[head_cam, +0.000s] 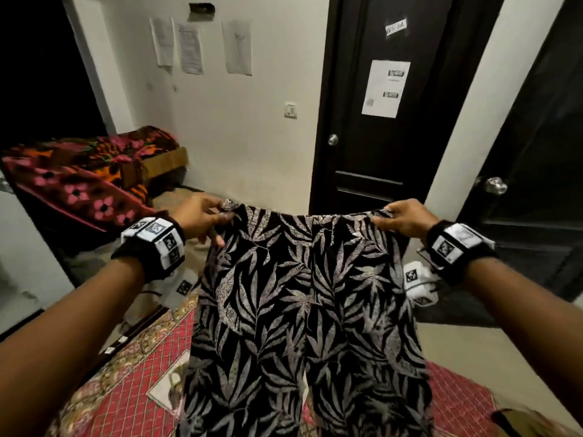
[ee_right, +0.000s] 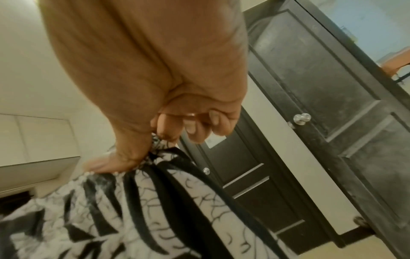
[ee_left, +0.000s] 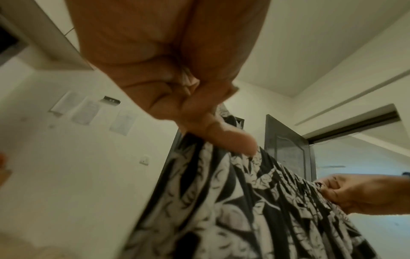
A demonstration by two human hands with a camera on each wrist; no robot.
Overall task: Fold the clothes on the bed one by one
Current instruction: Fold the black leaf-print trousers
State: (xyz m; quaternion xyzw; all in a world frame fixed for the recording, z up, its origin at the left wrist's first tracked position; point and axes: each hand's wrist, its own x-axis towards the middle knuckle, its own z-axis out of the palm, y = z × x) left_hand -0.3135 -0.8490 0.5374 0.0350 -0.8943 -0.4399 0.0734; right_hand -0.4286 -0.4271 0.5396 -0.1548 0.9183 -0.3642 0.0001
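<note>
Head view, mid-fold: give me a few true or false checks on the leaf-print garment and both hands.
1. The black garment with pale grey leaf print is held up by its top edge. True.
2. Only the right hand grips it. False: the left hand pinches the other top corner too.
3. The garment lies folded flat on the red patterned bedspread. False: it hangs unfolded from both hands above the bedspread.
4. A dark panelled door with a round metal knob stands behind the garment. True.
5. The sheets of paper lie on the bed. False: they are stuck on the white wall.
</note>
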